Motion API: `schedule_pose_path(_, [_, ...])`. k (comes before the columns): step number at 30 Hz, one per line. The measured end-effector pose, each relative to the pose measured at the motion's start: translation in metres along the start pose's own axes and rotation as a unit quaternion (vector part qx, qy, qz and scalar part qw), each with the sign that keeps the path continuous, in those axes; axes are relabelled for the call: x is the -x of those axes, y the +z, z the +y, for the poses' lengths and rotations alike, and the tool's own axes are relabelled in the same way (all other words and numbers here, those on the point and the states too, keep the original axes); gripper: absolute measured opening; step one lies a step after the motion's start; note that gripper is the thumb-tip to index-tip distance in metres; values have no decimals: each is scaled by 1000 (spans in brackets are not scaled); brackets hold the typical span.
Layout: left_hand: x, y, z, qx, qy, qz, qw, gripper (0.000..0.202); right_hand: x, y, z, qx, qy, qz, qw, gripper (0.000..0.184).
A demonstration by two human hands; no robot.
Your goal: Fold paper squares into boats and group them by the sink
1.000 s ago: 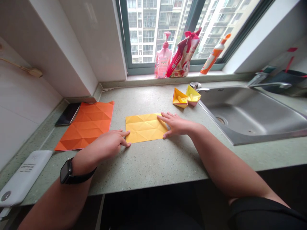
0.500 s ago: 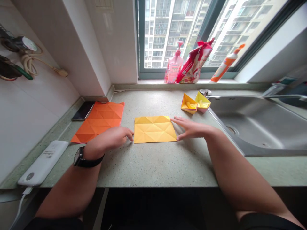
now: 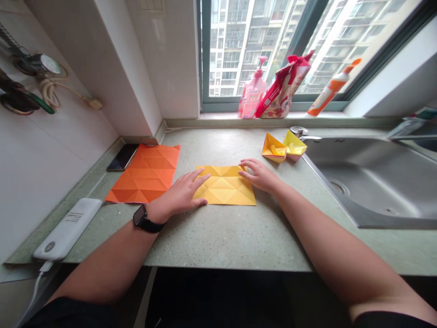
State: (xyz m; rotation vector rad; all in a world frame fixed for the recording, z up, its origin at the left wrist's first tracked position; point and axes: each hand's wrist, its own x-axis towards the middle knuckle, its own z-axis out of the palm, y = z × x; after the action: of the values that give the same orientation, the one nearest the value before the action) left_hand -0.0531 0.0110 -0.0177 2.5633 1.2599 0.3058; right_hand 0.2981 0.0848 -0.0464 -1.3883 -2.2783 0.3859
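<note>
A creased sheet of yellow paper (image 3: pixel 223 189) lies flat on the speckled counter in front of me. My left hand (image 3: pixel 186 191), with a black watch at its wrist, rests over the sheet's left side, fingers spread. On the upper right corner is my right hand (image 3: pixel 259 175), its fingers stretched over the paper's edge. To the left lies a creased orange paper (image 3: pixel 143 173). Behind my right hand stand two folded paper boxes, one orange-yellow (image 3: pixel 274 149) and one light yellow (image 3: pixel 294 146), side by side.
A phone (image 3: pixel 121 157) lies partly beside the orange paper, and a white power bank (image 3: pixel 70 228) with a cable is at the left. The steel sink (image 3: pixel 372 182) is at the right. On the sill stand a pink pump bottle (image 3: pixel 251 95), a red bag (image 3: pixel 283 89) and an orange-white bottle (image 3: pixel 329 94).
My left hand has moved right, from beside the yellow paper onto its left side. My right hand has shifted from the right edge onto the upper right corner. The view has turned slightly.
</note>
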Motion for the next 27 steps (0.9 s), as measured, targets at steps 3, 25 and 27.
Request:
schedule_pose_path(3, [0, 2, 0, -6, -16, -7, 1000, 83, 2, -4, -3, -40, -14, 25, 999, 30])
schedule_pose_path(25, [-5, 0, 22, 66, 113, 20, 991, 25, 10, -16, -43, -36, 126, -9, 991, 22])
schedule_pose_path(27, [-6, 1, 22, 68, 112, 19, 991, 17, 10, -17, -45, -42, 131, -28, 990, 20])
